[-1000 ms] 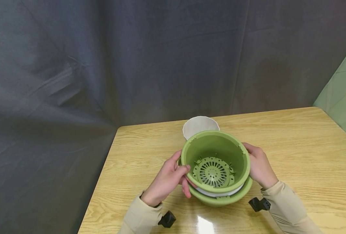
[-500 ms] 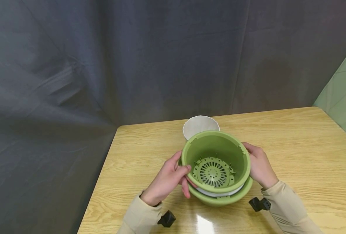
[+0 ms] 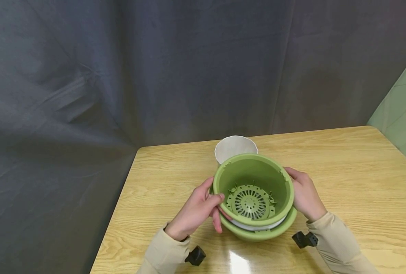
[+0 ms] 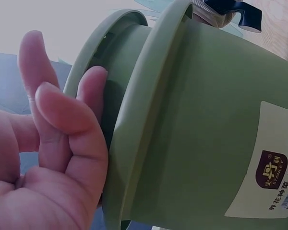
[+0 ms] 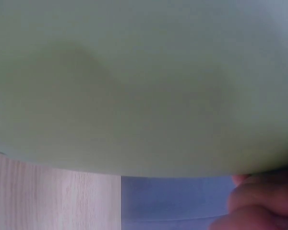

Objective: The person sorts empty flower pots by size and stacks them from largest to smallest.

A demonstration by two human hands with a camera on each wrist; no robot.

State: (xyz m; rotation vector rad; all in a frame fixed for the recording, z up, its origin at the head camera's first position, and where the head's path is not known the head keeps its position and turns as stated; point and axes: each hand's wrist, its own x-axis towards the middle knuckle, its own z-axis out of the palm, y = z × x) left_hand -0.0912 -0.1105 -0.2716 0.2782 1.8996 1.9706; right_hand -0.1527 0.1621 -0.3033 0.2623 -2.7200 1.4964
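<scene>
A green plastic pot (image 3: 254, 179) with a slotted drain grid (image 3: 250, 201) in its bottom is tilted toward me. It sits nested in a second green pot (image 3: 258, 234), with a white ring (image 3: 258, 227) showing between them. My left hand (image 3: 203, 207) grips the left side, thumb on the rim and fingers curled underneath. My right hand (image 3: 304, 196) wraps the right side. In the left wrist view my fingers (image 4: 62, 124) lie against the two rims of the pot (image 4: 206, 124), which bears a label (image 4: 273, 177). The right wrist view is filled by the pot wall (image 5: 134, 81).
A white bowl (image 3: 235, 146) stands just behind the pots on the wooden table (image 3: 354, 171). The table's left edge runs near my left arm. A dark curtain hangs behind the table, and a green patterned surface (image 3: 402, 114) is at the far right.
</scene>
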